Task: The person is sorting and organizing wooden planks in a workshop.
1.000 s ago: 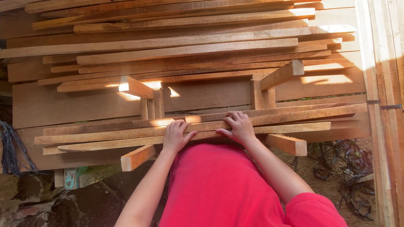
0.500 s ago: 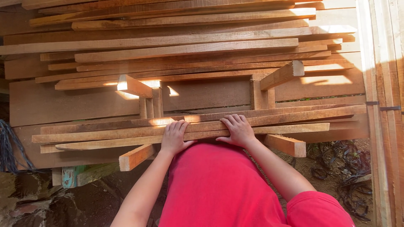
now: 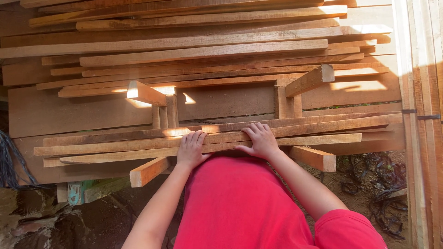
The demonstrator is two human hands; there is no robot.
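Both hands lie flat, fingers spread and gripping nothing, on the long thin wooden slats (image 3: 138, 146) at the middle of the frame: left hand (image 3: 191, 150) beside right hand (image 3: 260, 140). These slats rest across two timber crosspieces (image 3: 147, 171). More planks (image 3: 203, 50) are stacked above. Tangled dark cords (image 3: 378, 184) lie lower right.

Stacked slats (image 3: 207, 138) block ahead; open gap (image 3: 221, 103) behind them.

My fingers (image 3: 197, 138) are pressing on rough-sawn, matt wooden slats (image 3: 138, 146), reddish-brown and unvarnished. The thicker crosspieces (image 3: 147, 171) are showing raw, pale cut ends. My shirt (image 3: 240, 207) is looking like soft, matt red cloth.
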